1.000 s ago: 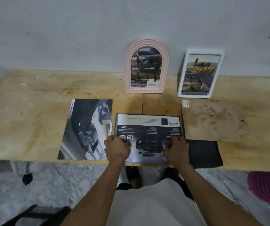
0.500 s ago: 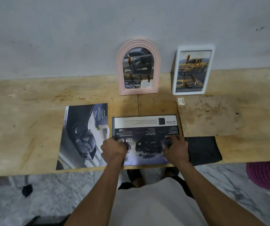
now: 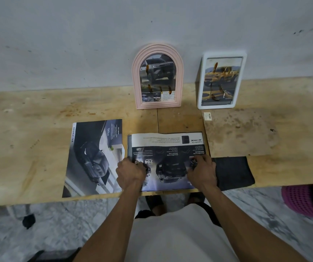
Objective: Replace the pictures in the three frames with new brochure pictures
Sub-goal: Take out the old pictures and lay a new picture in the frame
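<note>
A dark brochure page point(image 3: 168, 148) showing a black truck lies upside down near the table's front edge, and a dark rim shows along its top and right sides. My left hand point(image 3: 131, 172) sits on the page's left part with curled fingers, holding it. The bent fingers of my right hand point(image 3: 202, 171) hold the page's right part. A second brochure point(image 3: 93, 157) with a dark car lies flat to the left. A pink arched frame point(image 3: 157, 52) and a white rectangular frame point(image 3: 200, 86) lean on the wall, each holding a truck picture.
A brown backing board point(image 3: 241, 133) lies to the right of the page, with a black panel point(image 3: 233, 173) in front of it at the wooden table's point(image 3: 19, 138) edge. A pink mesh basket point(image 3: 301, 201) stands on the floor at the right.
Both hands stay on the same spots of the brochure page. Only the camera view has shifted slightly.
</note>
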A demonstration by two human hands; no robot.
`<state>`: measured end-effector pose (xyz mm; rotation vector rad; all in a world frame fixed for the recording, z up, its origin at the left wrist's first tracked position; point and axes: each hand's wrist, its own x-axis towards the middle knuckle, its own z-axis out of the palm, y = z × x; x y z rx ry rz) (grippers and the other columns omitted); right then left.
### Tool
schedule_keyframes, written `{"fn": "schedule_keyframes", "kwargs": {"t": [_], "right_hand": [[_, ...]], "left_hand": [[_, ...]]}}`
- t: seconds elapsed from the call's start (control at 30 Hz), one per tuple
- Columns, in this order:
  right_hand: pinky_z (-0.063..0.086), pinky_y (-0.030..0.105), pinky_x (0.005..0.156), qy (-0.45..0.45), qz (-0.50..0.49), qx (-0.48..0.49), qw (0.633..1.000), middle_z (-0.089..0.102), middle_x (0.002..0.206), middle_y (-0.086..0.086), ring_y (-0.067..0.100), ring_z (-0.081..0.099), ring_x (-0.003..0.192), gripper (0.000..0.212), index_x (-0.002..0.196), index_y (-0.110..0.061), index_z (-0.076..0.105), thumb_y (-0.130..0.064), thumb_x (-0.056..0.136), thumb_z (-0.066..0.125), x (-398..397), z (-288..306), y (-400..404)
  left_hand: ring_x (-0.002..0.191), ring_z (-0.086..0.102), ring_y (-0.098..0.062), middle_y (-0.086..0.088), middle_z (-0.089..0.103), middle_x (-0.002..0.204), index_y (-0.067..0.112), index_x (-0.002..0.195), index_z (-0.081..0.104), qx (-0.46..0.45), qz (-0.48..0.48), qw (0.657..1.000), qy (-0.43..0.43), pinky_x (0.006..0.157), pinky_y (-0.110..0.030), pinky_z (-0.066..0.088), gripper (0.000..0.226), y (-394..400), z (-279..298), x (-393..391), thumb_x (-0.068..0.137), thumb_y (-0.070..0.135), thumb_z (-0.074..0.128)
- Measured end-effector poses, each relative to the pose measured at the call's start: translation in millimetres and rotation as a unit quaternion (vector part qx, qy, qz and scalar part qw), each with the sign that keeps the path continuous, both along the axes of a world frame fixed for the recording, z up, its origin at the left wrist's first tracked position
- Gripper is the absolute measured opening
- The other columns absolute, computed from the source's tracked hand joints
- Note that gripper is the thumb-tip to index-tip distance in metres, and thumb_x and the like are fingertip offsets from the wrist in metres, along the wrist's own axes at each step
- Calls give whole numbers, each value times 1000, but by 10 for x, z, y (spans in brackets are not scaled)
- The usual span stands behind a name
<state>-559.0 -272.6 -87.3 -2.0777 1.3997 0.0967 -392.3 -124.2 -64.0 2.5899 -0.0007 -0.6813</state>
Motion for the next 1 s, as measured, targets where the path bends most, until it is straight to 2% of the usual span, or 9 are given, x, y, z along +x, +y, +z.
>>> {"fn": "schedule_keyframes", "kwargs": {"t": [0.1, 0.23, 0.3, 0.4, 0.5, 0.6, 0.7, 0.83, 1.0], "right_hand": [[38, 42, 102, 1, -2, 9, 1000, 41, 140, 7, 32, 36, 125, 32, 119, -20, 59, -35, 91, 60, 5, 28, 0], [39, 41, 102, 7, -10, 26, 1000, 40, 140, 6, 31, 35, 124, 32, 120, -21, 58, -33, 91, 61, 18, 68, -3], [39, 41, 101, 10, -14, 24, 1000, 40, 140, 7, 31, 35, 124, 34, 121, -20, 58, -37, 92, 60, 27, 102, -5], [40, 42, 99, 7, -34, 19, 999, 40, 137, 9, 32, 36, 124, 37, 124, -16, 56, -27, 89, 61, 31, 155, 4], [42, 43, 96, 4, -59, 1, 998, 41, 136, 10, 30, 37, 124, 40, 126, -16, 54, -23, 88, 62, 16, 223, 42], [42, 45, 97, 8, -90, -1, 996, 43, 136, 12, 32, 38, 126, 48, 131, -17, 50, -36, 90, 64, -20, 264, 68], [43, 46, 101, -25, -121, 47, 991, 49, 134, 14, 35, 47, 122, 58, 136, -15, 45, -42, 89, 64, -17, 354, 60], [47, 42, 99, -51, -135, 152, 978, 59, 128, 11, 30, 57, 114, 55, 132, -13, 51, -47, 90, 60, 108, 461, 76], [56, 48, 86, -92, -127, 249, 956, 69, 98, 10, 34, 66, 92, 57, 108, -7, 67, -59, 86, 58, 264, 587, 334]], "left_hand": [[92, 59, -30, -8, 64, 98, 17, 95, 55, -32, 19, 999, 13, 81, -39, 49, 22, 13, -4, 3, 85, 32, 69], [83, 57, -23, 0, 62, 88, 12, 102, 57, -111, 65, 991, 42, 75, -28, 39, 28, 23, 21, 0, 89, 32, 71], [83, 60, -22, 1, 64, 87, 12, 102, 61, -148, 65, 986, 48, 75, -27, 40, 23, 56, 1, 21, 91, 30, 70], [83, 66, -20, 1, 70, 87, 14, 92, 61, -219, 50, 972, 71, 71, -26, 45, 6, 118, -12, 58, 94, 17, 66], [81, 67, -12, 2, 72, 92, 14, 96, 62, -283, 58, 953, 91, 68, -21, 52, 8, 182, 55, 109, 95, 6, 63], [87, 72, -28, -8, 75, 94, 17, 93, 66, -328, 89, 934, 109, 79, -39, 60, 8, 295, 90, 192, 92, 8, 67], [92, 71, -39, -16, 75, 94, 19, 90, 68, -366, 120, 916, 113, 86, -54, 58, 7, 460, 147, 243, 90, 12, 70], [88, 71, -35, -20, 74, 101, 10, 94, 66, -438, 193, 870, 117, 87, -53, 57, 4, 656, 336, 191, 92, 7, 67], [89, 69, -32, -16, 73, 101, 12, 96, 67, -508, 293, 806, 85, 84, -46, 57, 9, 880, 595, -18, 94, 5, 63]]}}
